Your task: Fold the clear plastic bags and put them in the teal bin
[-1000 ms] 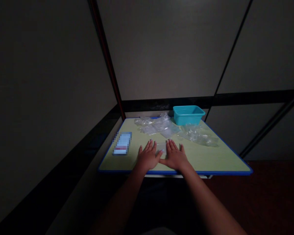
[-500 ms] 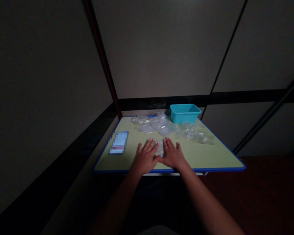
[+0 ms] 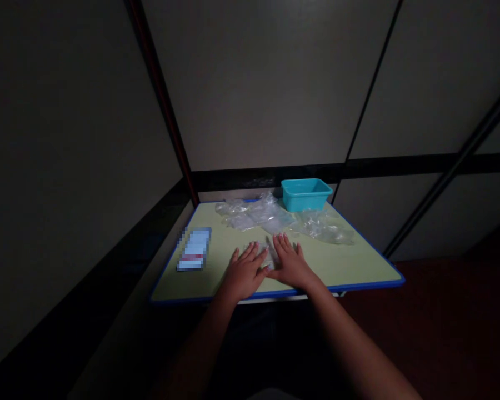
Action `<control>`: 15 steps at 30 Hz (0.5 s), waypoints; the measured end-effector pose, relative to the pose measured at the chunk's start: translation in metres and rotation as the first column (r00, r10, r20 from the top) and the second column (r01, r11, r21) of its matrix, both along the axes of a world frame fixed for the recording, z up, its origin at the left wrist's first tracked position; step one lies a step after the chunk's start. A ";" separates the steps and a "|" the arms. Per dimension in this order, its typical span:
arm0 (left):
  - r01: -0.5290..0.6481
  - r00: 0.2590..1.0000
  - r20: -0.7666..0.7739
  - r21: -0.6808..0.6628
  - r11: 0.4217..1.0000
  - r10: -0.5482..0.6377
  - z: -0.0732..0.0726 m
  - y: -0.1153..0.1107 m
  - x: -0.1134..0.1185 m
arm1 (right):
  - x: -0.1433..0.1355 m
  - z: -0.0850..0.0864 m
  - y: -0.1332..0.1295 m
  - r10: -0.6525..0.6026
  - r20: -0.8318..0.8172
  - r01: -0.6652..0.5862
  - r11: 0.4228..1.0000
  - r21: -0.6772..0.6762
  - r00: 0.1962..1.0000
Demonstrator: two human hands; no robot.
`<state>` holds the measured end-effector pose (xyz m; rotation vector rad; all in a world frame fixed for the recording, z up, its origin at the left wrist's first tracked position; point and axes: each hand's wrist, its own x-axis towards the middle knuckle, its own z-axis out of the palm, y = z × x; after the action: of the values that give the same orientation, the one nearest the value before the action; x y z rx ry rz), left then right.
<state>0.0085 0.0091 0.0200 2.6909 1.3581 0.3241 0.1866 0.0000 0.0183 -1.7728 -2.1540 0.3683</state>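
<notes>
Both palms lie flat near the table's front edge, over a small clear plastic bag [image 3: 269, 256]. My left hand [image 3: 244, 272] has its fingers stretched out across the bag's left part. Beside it my right hand [image 3: 291, 266] rests with fingers extended, at the bag's right side. The two thumbs come close together over the near part of the bag. Much of the bag is hidden under the hands. Farther back, crumpled clear plastic bags [image 3: 266, 215] lie in a loose heap, and more clear plastic [image 3: 325, 229] spreads to the right.
A turquoise plastic basin [image 3: 306, 199] stands at the back right of the pale green table [image 3: 337, 266], which has a blue edge. At the left lies a phone-like, pixelated rectangle [image 3: 195, 249]. Dark wall panels [image 3: 266, 89] rise directly behind the table.
The view has shifted slightly, so the table sits a little farther left. Both hands stay flat on the bag; the gap between their fingers is slightly wider, showing more plastic.
</notes>
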 end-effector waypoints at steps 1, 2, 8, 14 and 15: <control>0.006 1.000 0.021 0.007 1.000 -0.006 0.000 0.000 -0.001 | 0.005 0.000 0.001 -0.023 -0.075 0.024 1.000 0.012 0.997; 0.016 0.999 0.038 0.014 1.000 -0.017 0.000 0.000 -0.003 | 0.012 0.000 0.004 -0.067 -0.155 0.074 0.997 0.034 0.986; 0.092 0.994 0.056 -0.001 0.996 -0.091 0.000 0.002 -0.007 | 0.059 0.011 0.025 -0.363 -0.678 0.359 0.920 -0.155 0.639; 0.116 0.993 0.039 -0.035 0.993 -0.115 0.001 0.003 -0.005 | 0.074 0.034 0.027 -0.441 -0.747 0.102 0.885 -0.454 0.498; 0.119 0.992 0.034 -0.039 0.992 -0.118 0.001 0.003 -0.005 | 0.073 0.036 0.027 -0.455 -0.747 0.058 0.869 -0.492 0.484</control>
<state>0.0033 0.0119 0.0210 2.7061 1.1771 0.3230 0.2595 0.0272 0.0543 -1.5391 -1.0936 1.3669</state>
